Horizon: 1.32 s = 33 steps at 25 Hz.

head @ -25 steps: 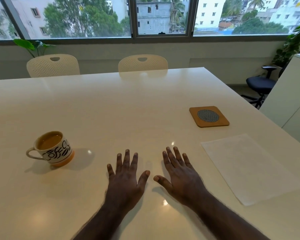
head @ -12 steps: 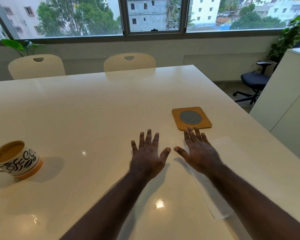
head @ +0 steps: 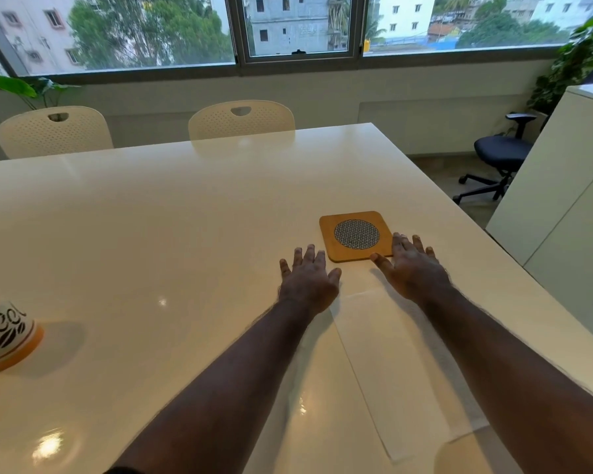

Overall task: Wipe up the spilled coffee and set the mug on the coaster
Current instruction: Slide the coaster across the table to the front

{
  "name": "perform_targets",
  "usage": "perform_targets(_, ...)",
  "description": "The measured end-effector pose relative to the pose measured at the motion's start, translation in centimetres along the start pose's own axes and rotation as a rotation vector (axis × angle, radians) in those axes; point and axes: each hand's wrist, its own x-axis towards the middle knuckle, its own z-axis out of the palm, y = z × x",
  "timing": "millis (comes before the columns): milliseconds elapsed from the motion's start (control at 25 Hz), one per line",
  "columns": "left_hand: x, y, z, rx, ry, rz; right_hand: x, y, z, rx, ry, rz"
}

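A white mug point(head: 4, 333) with black coffee lettering and an orange base stands at the far left edge, partly cut off. A square wooden coaster point(head: 356, 236) with a round mesh centre lies right of the table's middle. My right hand point(head: 409, 266) is flat with fingers spread, its fingertips at the coaster's near right corner. My left hand point(head: 307, 280) is spread flat just left of and below the coaster, holding nothing. A white paper napkin point(head: 401, 367) lies under and between my forearms. I see no spill on the table.
The glossy white table point(head: 158, 213) ends at its right edge close to the coaster. Two white chairs point(head: 240, 119) stand at the far side. A black office chair point(head: 500, 155) and a white cabinet point(head: 562, 186) are to the right.
Both hands have moved forward and to the right, from the near middle of the table up to the coaster. The view has turned right, so the mug has slid to the left edge.
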Motion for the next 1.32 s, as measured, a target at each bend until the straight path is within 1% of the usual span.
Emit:
perform_targets(120, 1.5, 1.0, -0.2, -0.039, 0.037, -0.053, 1.0, 0.2, -0.6, 0.022, 0.079, 0.077)
perform_targets(280, 2.4, 1.5, -0.6, -0.098, 0.054, -0.097, 2.0, 0.1, -1.2, 0.029, 0.145, 0.103)
perform_targets(360, 2.6, 1.9, -0.7, -0.163, 0.063, -0.101, 2.3, 0.0, -1.3, 0.094, 0.16, 0.102)
perform_targets(520, 2.8, 2.4, -0.7, -0.244, 0.144, -0.148, 3.2, 0.0, -1.0, 0.271, 0.157, 0.109)
perform_targets(640, 3.2, 2.6, -1.2, -0.327, 0.186, -0.183, 4.1, 0.2, -1.0, 0.413, 0.177, 0.162)
perform_targets(720, 3.4, 2.4, -1.8, -0.401, 0.246, -0.242, 4.5, 0.4, -1.1, 0.476, 0.179, 0.197)
perform_targets(800, 3.6, 2.0, -2.3, -0.428, 0.292, -0.265, 4.7, 0.6, -1.1, 0.546, 0.161, 0.216)
perform_targets(880, 3.7, 1.2, -2.5, -0.451, 0.302, -0.252, 4.6, 0.5, -1.3, 0.619, 0.143, 0.229)
perform_targets(1040, 2.5, 0.1, -3.2, -0.672, 0.365, -0.283, 3.6, -0.5, -1.7, 0.706, 0.142, 0.242)
perform_targets(1120, 1.4, -0.8, -4.0, -0.728, 0.389, -0.285, 2.6, -1.7, -2.0, 0.732, 0.14, 0.232)
perform_targets(1320, -3.3, -4.6, -6.2, -0.779, 0.348, -0.279, -0.8, -5.9, -2.3, 0.776, 0.143, 0.169)
